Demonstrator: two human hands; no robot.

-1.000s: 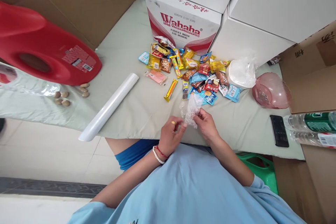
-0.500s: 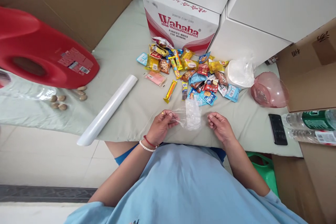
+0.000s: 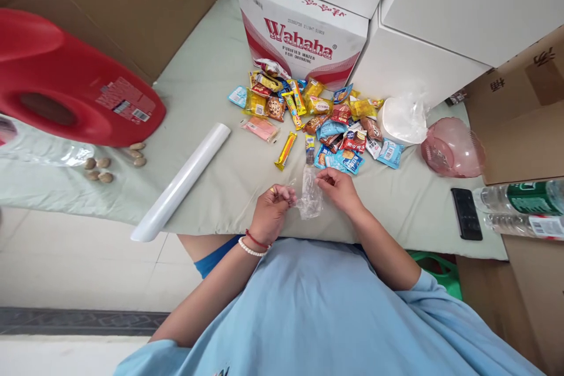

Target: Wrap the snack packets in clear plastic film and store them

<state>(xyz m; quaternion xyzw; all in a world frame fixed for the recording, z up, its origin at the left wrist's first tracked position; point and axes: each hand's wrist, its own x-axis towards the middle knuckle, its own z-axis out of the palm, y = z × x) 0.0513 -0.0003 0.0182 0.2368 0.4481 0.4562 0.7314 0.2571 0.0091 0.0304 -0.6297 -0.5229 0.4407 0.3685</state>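
A clear plastic bag, thin and crumpled, hangs between my two hands near the front edge of the table. My left hand is closed on its left side, fingers curled and pinching the film. At the bag's upper right, the fingertips of my right hand are pinched together on its edge. Just beyond lie a small blue-and-yellow snack packet and a yellow-orange snack bar. Behind them spreads a heap of wrapped snacks in many colours.
To the left are a white roll, several walnuts and a big red jug. A Wahaha carton stands behind the snacks. On the right are a white container, a pink bowl, a phone and plastic bottles.
My right hand has moved left from apart to the bag's edge, pinching there. The bag has shifted slightly left and narrowed. My left hand keeps its hold.
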